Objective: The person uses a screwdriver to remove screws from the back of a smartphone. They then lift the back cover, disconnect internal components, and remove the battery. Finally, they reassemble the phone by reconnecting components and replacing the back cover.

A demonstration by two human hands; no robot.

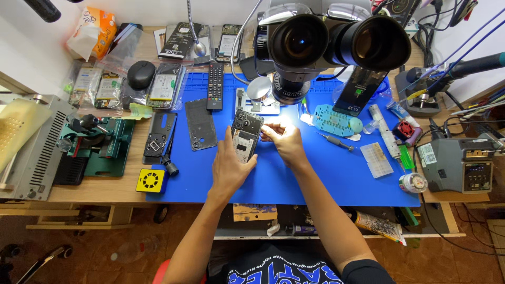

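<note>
The left hand (230,163) grasps an opened phone (245,135) from below and from its left side, holding it tilted above the blue work mat (315,179). The phone's back is off, exposing a dark upper section and a pale lower section; finer internal detail cannot be resolved. The right hand (284,139) is at the phone's right edge with fingers pinched together. Strong lamp glare washes out the fingertips, so whether they hold a small part or tool cannot be told; the fingers appear to touch the phone's edge.

The microscope (326,42) fills the top centre and hides the mat behind it. A second phone with a lit screen (360,89) stands partly under the right eyepiece, its top cut off. A dark back cover (200,124) lies flat on the mat left of the hands, with a remote control (214,85) above it. A yellow square block (151,180) sits at the mat's lower left corner.
</note>
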